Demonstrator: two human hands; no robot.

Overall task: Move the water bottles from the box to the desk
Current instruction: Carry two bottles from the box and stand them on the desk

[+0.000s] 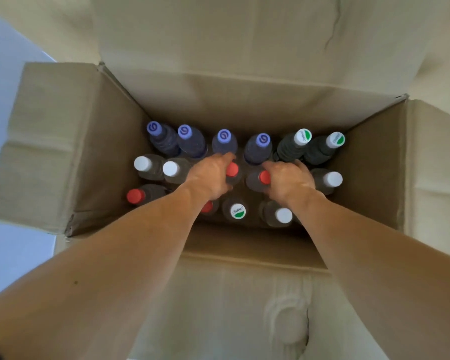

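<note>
Both forearms reach into box (109,141); left hand (209,178) & right hand (289,181) each curl round a red-capped bottle (232,169), ready for lifting out.

Your way in: straight down through the open box (109,157) top. Bottles (224,144) stand packed cap-to-cap inside; no gaps between.

Reached down with both bare forearms, left hand (210,178) and right hand (289,181) side by side, fingers curled closed.
</note>
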